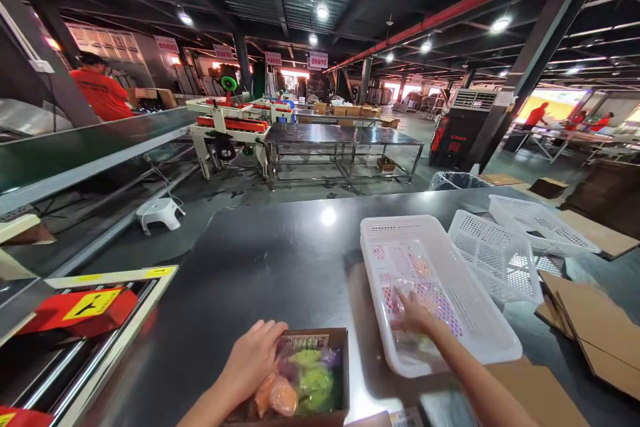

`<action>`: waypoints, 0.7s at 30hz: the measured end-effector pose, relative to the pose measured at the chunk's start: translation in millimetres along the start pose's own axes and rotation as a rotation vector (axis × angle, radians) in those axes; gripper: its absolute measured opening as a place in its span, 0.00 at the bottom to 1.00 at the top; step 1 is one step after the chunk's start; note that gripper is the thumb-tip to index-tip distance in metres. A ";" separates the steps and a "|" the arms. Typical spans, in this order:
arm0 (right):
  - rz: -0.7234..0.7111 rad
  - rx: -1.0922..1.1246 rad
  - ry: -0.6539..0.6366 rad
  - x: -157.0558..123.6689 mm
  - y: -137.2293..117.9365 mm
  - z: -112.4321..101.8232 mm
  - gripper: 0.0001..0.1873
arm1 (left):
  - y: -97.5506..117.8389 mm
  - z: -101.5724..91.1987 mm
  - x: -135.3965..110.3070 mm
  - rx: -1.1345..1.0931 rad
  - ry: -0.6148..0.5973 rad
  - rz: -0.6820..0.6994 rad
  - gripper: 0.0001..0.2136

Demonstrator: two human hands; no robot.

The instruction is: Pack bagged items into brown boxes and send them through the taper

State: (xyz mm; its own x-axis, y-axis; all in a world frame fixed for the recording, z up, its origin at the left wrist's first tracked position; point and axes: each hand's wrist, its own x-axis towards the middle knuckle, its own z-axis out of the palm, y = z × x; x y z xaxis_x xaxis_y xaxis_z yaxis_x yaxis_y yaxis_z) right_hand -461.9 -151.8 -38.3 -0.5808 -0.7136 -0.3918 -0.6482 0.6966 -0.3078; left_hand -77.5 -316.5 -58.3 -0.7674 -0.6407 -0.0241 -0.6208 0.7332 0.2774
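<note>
My left hand (256, 350) rests at the left side of an open cardboard box (345, 367), its fingers curled over the rim. Inside the box lie green plastic-wrapped items (315, 380), an orange wrapped item (280, 395) and something purple in clear film. To the right, my right hand (416, 312) reaches down into a white plastic basket (480, 333). Its fingers are apart, at a clear plastic packet (401, 288) on the basket floor. Colourful netting or print shows there, and the details of the packet are blurred.
More white perforated baskets (495, 253) stand at the right, beside flattened cardboard (595, 327). A roller conveyor with a red part (80, 310) runs along the left. Beyond the dark table (280, 247) are a white stool (160, 213) and a metal table (345, 135). A person in red (103, 90) stands far left.
</note>
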 end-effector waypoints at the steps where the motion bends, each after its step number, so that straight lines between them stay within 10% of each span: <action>1: 0.002 -0.026 -0.001 4.8 5.9 11.0 0.53 | -1.1 1.5 -0.2 0.001 0.012 0.002 0.20; 7: -0.037 -0.123 0.078 12.9 22.7 42.8 0.51 | -0.1 -9.9 -3.1 -0.036 -0.020 0.005 0.20; 11: -0.112 -0.131 0.198 5.8 19.9 46.0 0.31 | 15.7 -38.3 -5.0 -0.151 -0.157 -0.061 0.21; 16: -0.152 -0.127 0.229 1.4 17.1 45.6 0.26 | 48.8 -54.2 -23.5 0.051 -0.173 -0.278 0.46; 21: -0.162 -0.133 0.290 -0.3 14.8 48.8 0.29 | 69.1 -39.0 -49.3 0.124 -0.201 -0.130 0.24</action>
State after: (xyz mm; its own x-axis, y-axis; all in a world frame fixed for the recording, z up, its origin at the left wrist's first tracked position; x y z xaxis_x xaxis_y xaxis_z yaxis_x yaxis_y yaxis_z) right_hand -447.3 -137.5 -85.0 -0.5688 -0.8187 -0.0794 -0.7904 0.5707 -0.2226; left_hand -76.3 -243.1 -0.5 -0.6886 -0.6824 -0.2453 -0.7217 0.6779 0.1401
